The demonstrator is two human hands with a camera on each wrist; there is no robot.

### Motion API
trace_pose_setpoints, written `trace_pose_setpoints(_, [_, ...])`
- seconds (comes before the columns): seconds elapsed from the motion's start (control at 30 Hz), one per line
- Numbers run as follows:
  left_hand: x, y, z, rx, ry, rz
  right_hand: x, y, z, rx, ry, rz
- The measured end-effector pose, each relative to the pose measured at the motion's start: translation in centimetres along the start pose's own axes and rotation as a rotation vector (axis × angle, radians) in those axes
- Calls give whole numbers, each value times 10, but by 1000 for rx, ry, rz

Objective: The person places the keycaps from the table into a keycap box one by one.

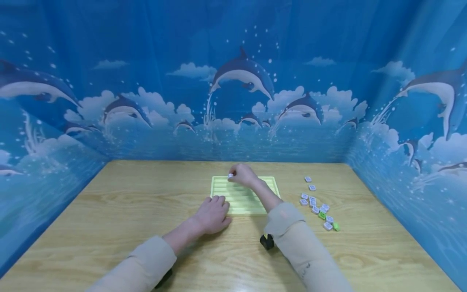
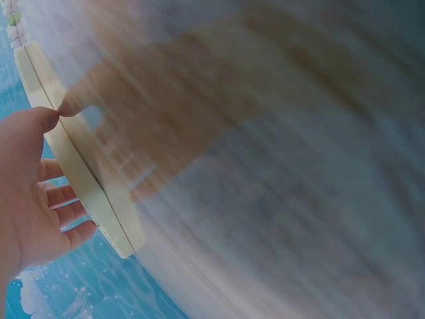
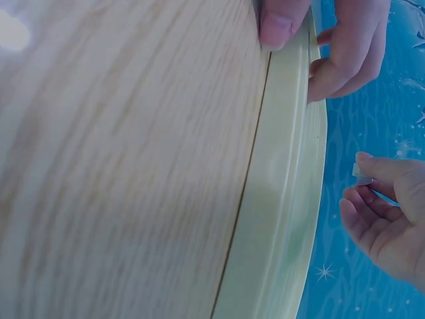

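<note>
A pale yellow-green tray (image 1: 240, 205) with ridged rows lies on the table in front of me. My left hand (image 1: 213, 215) grips its near left corner; in the right wrist view the thumb (image 3: 275, 30) presses the front wall while the fingers curl over the rim. Over the tray's far left part, my right hand (image 1: 245, 176) pinches a small white tile (image 1: 230, 176) between thumb and fingertips. The same tile (image 3: 362, 174) shows above the tray's edge in the right wrist view. In the left wrist view the tray (image 2: 99, 206) is seen side-on.
Several small white tiles (image 1: 312, 200) lie scattered on the wooden table (image 1: 138, 202) right of the tray. Two green pieces (image 1: 322, 215) are among them. A blue dolphin-print curtain (image 1: 164, 142) stands behind the table and along both sides.
</note>
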State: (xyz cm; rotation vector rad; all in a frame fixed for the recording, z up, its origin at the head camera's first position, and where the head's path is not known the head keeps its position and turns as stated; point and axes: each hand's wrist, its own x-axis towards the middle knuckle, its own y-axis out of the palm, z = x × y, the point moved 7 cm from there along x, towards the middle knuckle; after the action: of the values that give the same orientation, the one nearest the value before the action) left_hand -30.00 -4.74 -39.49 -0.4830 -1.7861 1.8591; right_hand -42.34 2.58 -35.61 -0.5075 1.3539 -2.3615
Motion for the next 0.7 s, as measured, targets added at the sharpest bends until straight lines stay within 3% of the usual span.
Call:
trace_pose_setpoints(0.27, [1, -1, 0, 39, 11, -27, 12, 7, 9, -26, 1, 23])
trace_pose_setpoints(0.7, [2, 3, 0, 37, -2, 12, 24, 22, 23, -120, -48, 102])
